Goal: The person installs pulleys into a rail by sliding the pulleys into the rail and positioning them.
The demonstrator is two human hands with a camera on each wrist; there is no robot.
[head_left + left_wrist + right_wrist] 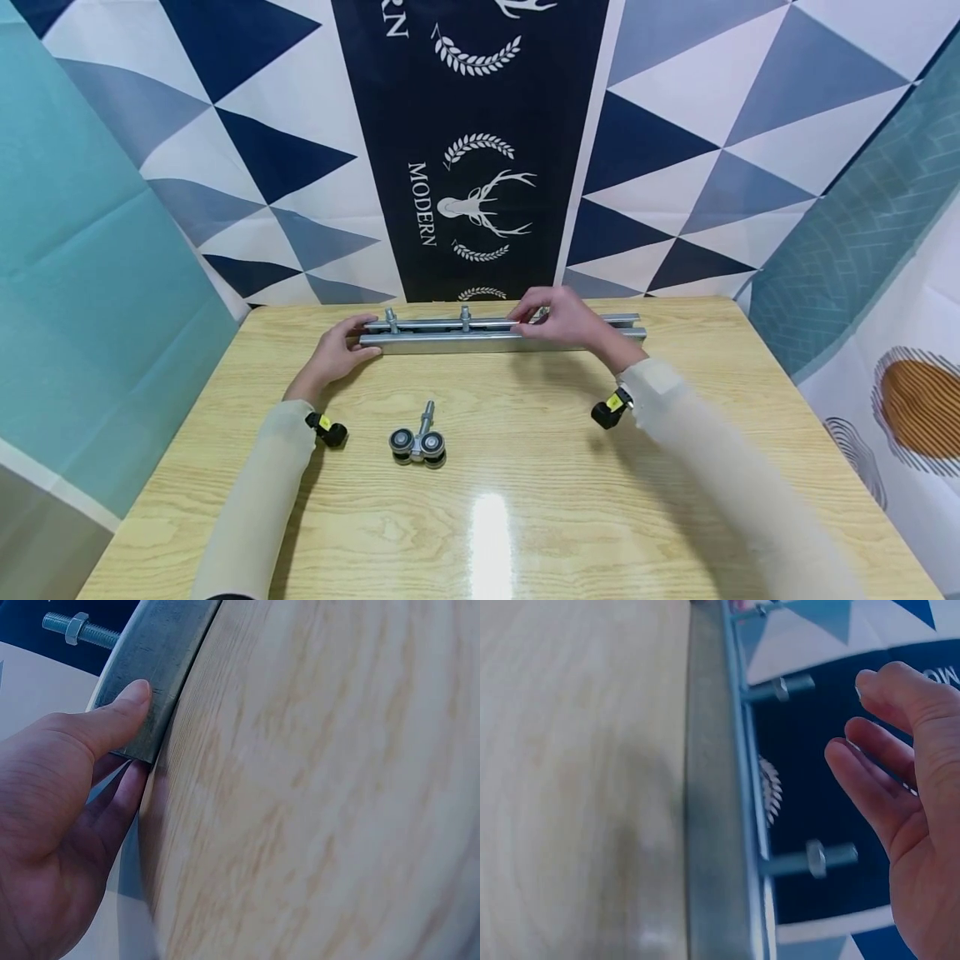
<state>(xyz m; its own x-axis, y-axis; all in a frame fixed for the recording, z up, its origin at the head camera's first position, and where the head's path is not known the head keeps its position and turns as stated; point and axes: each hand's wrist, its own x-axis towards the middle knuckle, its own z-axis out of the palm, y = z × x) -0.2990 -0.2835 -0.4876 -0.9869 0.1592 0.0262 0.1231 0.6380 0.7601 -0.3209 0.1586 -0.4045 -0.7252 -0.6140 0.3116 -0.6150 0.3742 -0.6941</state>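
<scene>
A metal channel rail (450, 342) lies along the back of the table, slot upward. My left hand (333, 358) grips its left end; in the left wrist view the thumb presses the rail's side (161, 664), fingers round the end. Threaded bolts with nuts stick up from the slot: one near the left end (391, 319), one mid-rail (465, 317) and one beside my right hand (810, 859). My right hand (562, 317) hovers over the rail's right part, fingers loosely bent, holding nothing. A roller trolley (418, 446) with black wheels and a bolt lies in front of the rail.
The wood-grain table (570, 500) carries the rail and the loose trolley. Behind it hangs a patterned cloth (480, 208) close to the rail. Teal cloth (97, 275) covers the left side, and another patterned cloth (900, 400) hangs at the right.
</scene>
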